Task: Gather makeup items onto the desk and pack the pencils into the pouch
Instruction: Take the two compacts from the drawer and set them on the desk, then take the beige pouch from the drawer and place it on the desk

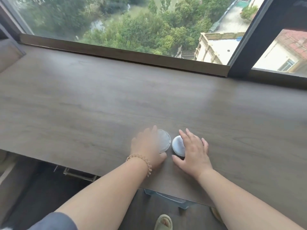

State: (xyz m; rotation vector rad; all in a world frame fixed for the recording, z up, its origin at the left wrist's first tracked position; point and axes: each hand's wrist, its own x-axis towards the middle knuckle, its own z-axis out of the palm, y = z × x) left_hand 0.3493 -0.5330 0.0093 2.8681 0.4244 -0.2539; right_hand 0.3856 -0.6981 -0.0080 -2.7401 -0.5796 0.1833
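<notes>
Two round makeup compacts sit side by side near the front edge of the wooden desk [99,105]. The left one is a pale, clear-lidded compact [164,141]; my left hand [147,146] curls around its left side, thumb at its near rim. The right one is a silver compact with a dark base [177,144]; my right hand [193,151] rests over its right half, thumb against its front. Both compacts stand on the desk surface. No pencils or pouch are in view.
A large window [132,27] with a dark frame runs along the desk's far edge. A dark post [252,39] rises at the right. Under the desk's front edge sit a metal bracket [78,174] and a bluish plastic stool [167,199]. A slippered foot [164,222] shows below.
</notes>
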